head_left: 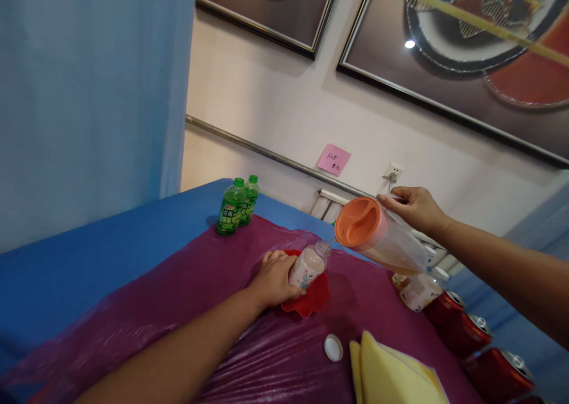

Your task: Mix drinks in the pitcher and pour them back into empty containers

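Note:
My left hand point(274, 278) is wrapped round a small open bottle point(309, 266) with a printed label, tilted to the right over a red scalloped dish point(313, 300). My right hand point(418, 207) grips the handle of a clear pitcher point(395, 244) with an orange lid point(359, 221). The pitcher is tipped to the left, its lid close to the bottle's mouth, and a thin stream seems to run between them. Pale brownish liquid shows inside the pitcher. A white cap point(333, 348) lies on the purple plastic sheet point(253, 356).
Two green bottles point(231, 208) stand at the back left. A folded yellow cloth point(395, 371) lies in front at the right. Red cans point(466, 333) and a labelled bottle point(420, 291) line the right side. Behind are a wall rail point(267, 152) and a blue curtain point(89, 96).

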Demonstrator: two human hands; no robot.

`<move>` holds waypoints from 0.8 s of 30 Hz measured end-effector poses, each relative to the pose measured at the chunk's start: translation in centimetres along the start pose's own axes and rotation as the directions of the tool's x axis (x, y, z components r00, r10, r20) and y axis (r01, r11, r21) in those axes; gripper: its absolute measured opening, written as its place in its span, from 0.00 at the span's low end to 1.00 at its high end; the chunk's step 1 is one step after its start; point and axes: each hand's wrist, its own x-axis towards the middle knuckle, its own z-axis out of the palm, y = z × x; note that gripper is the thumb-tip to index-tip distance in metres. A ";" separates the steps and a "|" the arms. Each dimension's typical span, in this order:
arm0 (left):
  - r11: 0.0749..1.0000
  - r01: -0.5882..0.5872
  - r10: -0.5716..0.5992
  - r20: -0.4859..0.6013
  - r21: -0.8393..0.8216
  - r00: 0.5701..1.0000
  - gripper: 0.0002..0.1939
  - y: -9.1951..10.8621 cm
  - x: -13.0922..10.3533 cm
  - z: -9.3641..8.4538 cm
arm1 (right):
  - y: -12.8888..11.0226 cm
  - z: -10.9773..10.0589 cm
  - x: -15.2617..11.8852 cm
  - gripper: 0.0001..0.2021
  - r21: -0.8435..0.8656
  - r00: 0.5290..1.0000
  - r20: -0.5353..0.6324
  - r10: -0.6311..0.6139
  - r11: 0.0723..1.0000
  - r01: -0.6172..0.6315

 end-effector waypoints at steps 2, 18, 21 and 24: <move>1.000 0.003 -0.003 0.001 0.002 1.000 0.26 0.0 0.0 0.0 | -0.1 0.0 0.0 0.32 0.006 1.000 0.000 0.003 1.000 -0.003; 1.000 -0.017 0.017 -0.012 -0.004 1.000 0.27 -0.3 0.1 0.3 | -0.1 -0.1 -0.1 0.31 0.007 1.000 -0.005 -0.015 1.000 0.015; 1.000 -0.014 0.014 -0.013 0.002 1.000 0.27 -0.3 0.0 0.3 | 0.0 -0.2 -0.1 0.31 0.004 1.000 -0.001 -0.001 1.000 0.001; 1.000 -0.009 0.009 -0.006 0.008 1.000 0.27 -0.2 0.0 0.2 | 0.0 -0.1 -0.1 0.31 0.009 1.000 0.007 0.008 1.000 -0.008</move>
